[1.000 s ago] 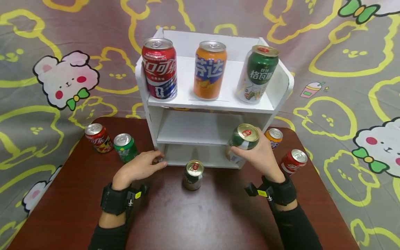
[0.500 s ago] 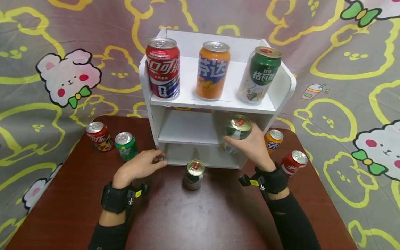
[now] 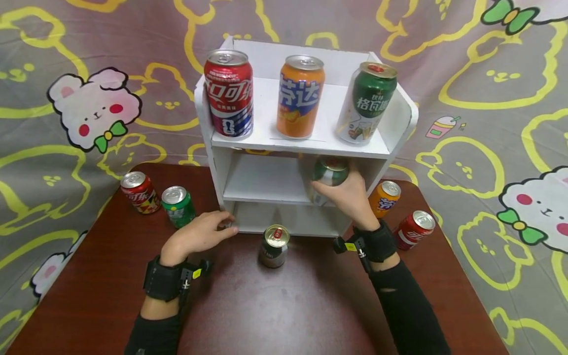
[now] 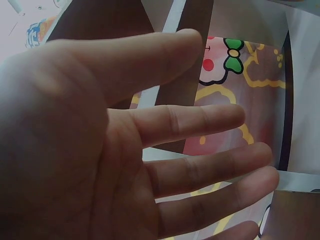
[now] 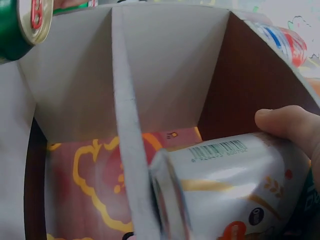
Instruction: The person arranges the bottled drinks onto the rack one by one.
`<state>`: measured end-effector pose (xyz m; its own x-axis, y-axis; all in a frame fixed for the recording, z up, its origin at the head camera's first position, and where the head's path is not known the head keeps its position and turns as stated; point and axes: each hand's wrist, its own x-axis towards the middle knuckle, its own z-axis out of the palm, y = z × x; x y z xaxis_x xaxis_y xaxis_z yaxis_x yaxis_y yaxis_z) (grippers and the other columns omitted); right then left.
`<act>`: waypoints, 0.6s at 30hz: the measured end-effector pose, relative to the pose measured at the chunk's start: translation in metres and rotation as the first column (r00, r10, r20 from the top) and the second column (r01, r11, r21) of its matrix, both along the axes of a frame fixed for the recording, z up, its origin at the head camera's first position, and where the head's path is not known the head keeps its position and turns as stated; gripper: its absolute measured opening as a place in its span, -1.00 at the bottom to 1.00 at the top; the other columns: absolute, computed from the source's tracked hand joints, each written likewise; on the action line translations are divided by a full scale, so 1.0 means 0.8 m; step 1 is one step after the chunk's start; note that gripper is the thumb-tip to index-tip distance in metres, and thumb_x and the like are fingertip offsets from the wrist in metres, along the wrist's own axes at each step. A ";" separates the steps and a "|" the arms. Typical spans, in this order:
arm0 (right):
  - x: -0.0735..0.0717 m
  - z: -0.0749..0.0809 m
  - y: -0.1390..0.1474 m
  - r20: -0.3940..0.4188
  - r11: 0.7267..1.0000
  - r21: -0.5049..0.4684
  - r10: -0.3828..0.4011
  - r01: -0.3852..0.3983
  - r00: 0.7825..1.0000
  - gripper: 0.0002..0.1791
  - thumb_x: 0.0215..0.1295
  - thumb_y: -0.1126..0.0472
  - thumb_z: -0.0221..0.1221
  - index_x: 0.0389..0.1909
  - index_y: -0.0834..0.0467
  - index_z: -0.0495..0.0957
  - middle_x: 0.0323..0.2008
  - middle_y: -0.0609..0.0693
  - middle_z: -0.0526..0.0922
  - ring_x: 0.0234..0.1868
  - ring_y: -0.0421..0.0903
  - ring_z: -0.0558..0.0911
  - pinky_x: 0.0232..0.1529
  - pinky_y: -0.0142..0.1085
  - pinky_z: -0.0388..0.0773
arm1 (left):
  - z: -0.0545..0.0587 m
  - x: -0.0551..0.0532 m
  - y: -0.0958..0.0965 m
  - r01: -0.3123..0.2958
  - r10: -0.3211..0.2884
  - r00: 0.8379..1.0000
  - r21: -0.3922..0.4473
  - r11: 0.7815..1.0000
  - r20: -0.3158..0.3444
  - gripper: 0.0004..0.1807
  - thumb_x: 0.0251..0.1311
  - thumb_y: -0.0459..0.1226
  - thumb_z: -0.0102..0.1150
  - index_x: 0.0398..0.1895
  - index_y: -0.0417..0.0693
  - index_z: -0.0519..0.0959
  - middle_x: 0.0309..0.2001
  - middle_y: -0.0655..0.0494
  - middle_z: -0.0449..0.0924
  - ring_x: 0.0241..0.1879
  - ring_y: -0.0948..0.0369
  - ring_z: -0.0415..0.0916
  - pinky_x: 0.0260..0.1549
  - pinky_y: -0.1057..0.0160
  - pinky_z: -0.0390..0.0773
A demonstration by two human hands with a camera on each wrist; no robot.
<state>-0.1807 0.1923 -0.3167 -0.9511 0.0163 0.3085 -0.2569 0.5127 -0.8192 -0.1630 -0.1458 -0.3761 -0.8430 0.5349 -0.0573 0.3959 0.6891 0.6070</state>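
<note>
Right hand: clamped on one green-and-white cylindrical metal drink can, thumb along one side, palm and wrist at the other; remaining fingers largely hidden behind it. Can located at the right end of the middle level of a white open-fronted shelf unit, below the top board. Right wrist view shows its barcoded lower part and its base close by a shelf board's edge; contact cannot be told.

Left hand: fingers extended and slightly spread, thumb apart from them, just beside the unit's left upright; touch cannot be told.

Nearby, one dark-green-and-silver metal can with gold lid, upright on the dark red-brown wooden table, in front of the unit, between the hands.

Top level, left to right: red-and-blue metal can; orange metal can; second green-and-white metal can.
</note>
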 end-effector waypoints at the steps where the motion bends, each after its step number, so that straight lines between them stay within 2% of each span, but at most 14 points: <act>1: -0.001 0.000 -0.002 -0.003 1.000 -0.008 -0.008 0.008 1.000 0.05 -0.08 -0.01 0.45 0.37 0.13 0.06 0.16 0.14 0.34 0.05 0.04 0.42 0.05 -0.06 0.41 | 0.001 0.000 0.000 0.000 0.000 1.000 -0.002 1.000 0.001 -0.60 0.34 -0.12 0.05 0.07 -0.24 0.49 -0.01 -0.14 0.55 -0.03 -0.05 0.50 -0.12 -0.01 0.51; 7: -0.004 -0.005 -0.013 -0.037 0.996 -0.027 -0.090 0.089 0.995 0.11 -0.09 0.03 0.46 0.41 0.11 -0.03 0.19 0.19 0.33 0.08 0.05 0.41 0.08 -0.06 0.35 | 0.003 -0.001 -0.001 0.000 0.000 1.000 0.005 1.000 0.013 -0.59 0.35 -0.12 0.05 0.09 -0.25 0.47 -0.01 -0.16 0.54 -0.02 -0.07 0.50 -0.14 -0.01 0.51; 12: -0.001 -0.012 -0.019 -0.104 0.986 0.033 -0.158 0.163 0.982 0.14 -0.15 -0.01 0.49 0.39 0.15 0.00 0.16 0.21 0.37 0.09 0.07 0.43 0.10 -0.06 0.35 | 0.004 -0.002 0.000 0.005 -0.005 1.000 0.007 1.000 0.008 -0.59 0.35 -0.12 0.05 0.08 -0.25 0.48 -0.01 -0.16 0.54 -0.02 -0.07 0.50 -0.13 -0.02 0.51; 18: -0.001 -0.021 -0.021 -0.059 0.978 0.106 -0.174 0.180 0.983 0.14 -0.19 -0.09 0.49 0.35 0.21 0.05 0.11 0.20 0.37 0.06 0.08 0.42 0.06 -0.04 0.36 | 0.002 -0.002 0.001 0.011 -0.011 1.000 0.004 1.000 0.020 -0.57 0.35 -0.08 0.04 0.08 -0.23 0.48 -0.01 -0.15 0.54 -0.03 -0.04 0.51 -0.13 -0.01 0.52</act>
